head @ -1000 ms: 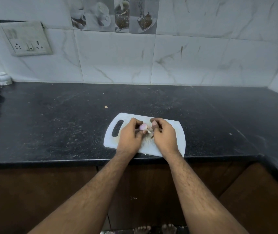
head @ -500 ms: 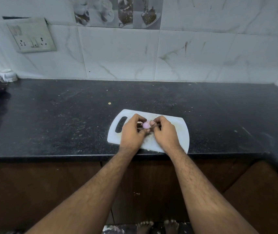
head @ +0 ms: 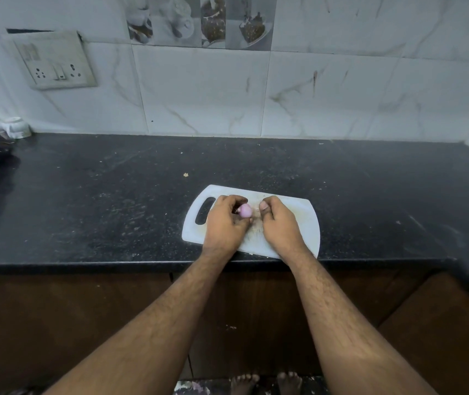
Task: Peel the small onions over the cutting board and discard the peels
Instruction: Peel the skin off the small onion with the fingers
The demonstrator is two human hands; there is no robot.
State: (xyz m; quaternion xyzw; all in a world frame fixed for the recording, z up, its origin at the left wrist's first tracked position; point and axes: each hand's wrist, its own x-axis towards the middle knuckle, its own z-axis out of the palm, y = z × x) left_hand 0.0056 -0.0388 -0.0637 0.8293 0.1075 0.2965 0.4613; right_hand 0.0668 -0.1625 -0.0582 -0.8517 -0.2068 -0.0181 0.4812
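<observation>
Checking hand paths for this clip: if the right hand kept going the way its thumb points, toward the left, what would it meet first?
Most likely the small onion held in the left hand, just across a narrow gap from the right hand; depth is unclear.

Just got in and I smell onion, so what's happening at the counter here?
A person is peeling a small onion over a white cutting board on the black counter. The left hand holds the pale pink onion, which looks mostly bare. The right hand is closed beside it, not touching it, perhaps pinching a peel. Bits of skin lie on the board.
</observation>
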